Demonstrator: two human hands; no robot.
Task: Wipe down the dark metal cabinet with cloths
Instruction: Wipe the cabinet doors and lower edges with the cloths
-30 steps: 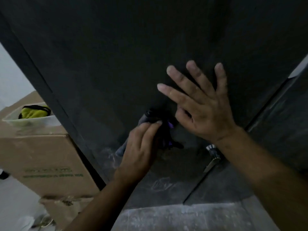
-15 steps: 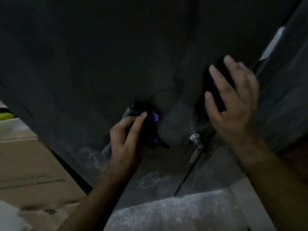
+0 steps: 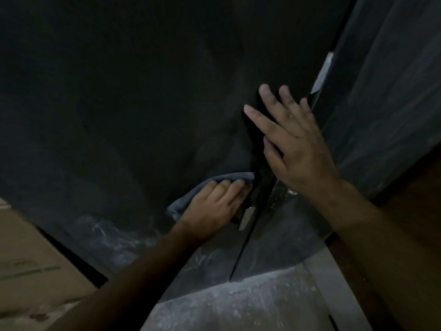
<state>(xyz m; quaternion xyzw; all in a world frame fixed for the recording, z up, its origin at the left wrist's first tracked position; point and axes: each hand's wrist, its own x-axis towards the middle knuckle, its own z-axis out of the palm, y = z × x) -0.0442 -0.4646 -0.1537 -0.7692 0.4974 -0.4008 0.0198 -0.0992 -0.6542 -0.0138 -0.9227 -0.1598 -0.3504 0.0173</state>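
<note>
The dark metal cabinet (image 3: 119, 111) fills most of the view, with pale smears low on its door. My left hand (image 3: 214, 206) presses a grey cloth (image 3: 188, 197) flat against the door, just left of the seam and a small metal handle (image 3: 247, 217). My right hand (image 3: 296, 144) lies flat higher up by the seam, fingers spread. A black cloth (image 3: 253, 137) shows dimly under its fingers; most of it is hidden by the hand and the dark.
A cardboard box (image 3: 31, 271) stands close to the cabinet at the lower left. Dusty grey floor (image 3: 238, 304) runs along the cabinet's foot. A second dark panel (image 3: 393, 91) angles away on the right.
My left hand has slid the grey cloth right and up to the seam beside the handle. My right hand has flattened against the door with its fingers spread.
</note>
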